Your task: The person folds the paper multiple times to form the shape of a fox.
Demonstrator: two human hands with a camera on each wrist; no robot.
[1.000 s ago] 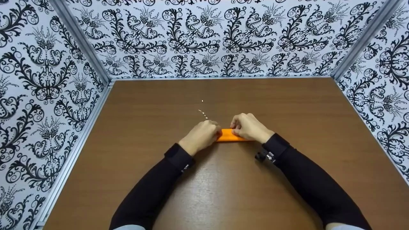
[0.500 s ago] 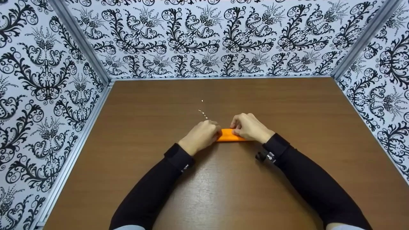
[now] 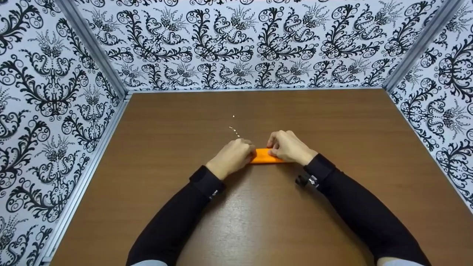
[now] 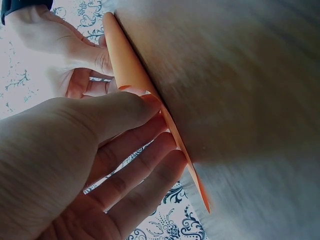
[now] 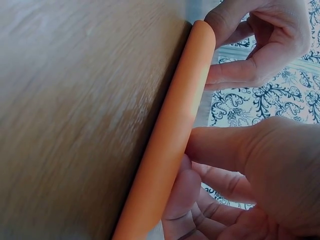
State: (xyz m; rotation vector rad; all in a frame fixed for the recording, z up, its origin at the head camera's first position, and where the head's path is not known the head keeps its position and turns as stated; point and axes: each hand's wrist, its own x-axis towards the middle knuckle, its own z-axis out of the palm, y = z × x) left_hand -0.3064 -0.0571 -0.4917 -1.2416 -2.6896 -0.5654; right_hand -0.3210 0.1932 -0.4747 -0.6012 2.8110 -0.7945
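Note:
A sheet of orange paper (image 3: 263, 156), bent over into a rounded fold along its near side, lies crosswise on the brown table. My left hand (image 3: 232, 155) covers its left end. Seen from the left wrist, the left thumb presses at the open end of the fold (image 4: 125, 57), while the fingers lie against the flat part behind. Farther right, my right hand (image 3: 291, 148) pinches the paper's upper edge between thumb and curled fingers. In the right wrist view the fold (image 5: 170, 135) runs as a smooth, closed curve past both hands.
Small white specks (image 3: 234, 130) show on the table (image 3: 177, 122) beyond the left hand. Patterned black-and-white walls (image 3: 236, 44) close off the back and both sides. A small black camera (image 3: 301, 180) hangs below the right wrist, near the tabletop.

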